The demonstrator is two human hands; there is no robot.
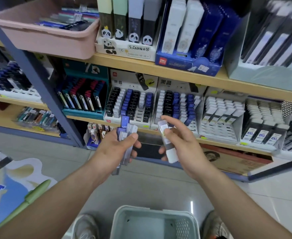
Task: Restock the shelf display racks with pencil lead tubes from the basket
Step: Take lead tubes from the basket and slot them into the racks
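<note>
Head view, standing at the shelf [159,66]. Left hand [117,149] grips a bundle [126,133] of lead tubes, fingers curled round it and thumb laid across the front; the bundle stands roughly upright, tops toward the shelf. Right hand [181,147] pinches a single tube [170,152], clear above and white below, between thumb and curled fingers, with the forefinger stretched forward. The tube's long axis runs near-upright in view, its upper end tipped toward the shelf and a little left. Two racks sit side by side on the middle shelf: left rack [129,104] and right rack [176,104], both holding black, blue and white tubes in columns with bare slots in their front rows. The tube's upper end lies just below the right rack's front edge, apart from it; the right hand is the nearer hand to that rack. Judgement: the next move is a short forward reach, keeping the tube end-first so it drops into a bare slot. Basket [124,221] is on the floor by the feet; no tubes show in its visible part.
</note>
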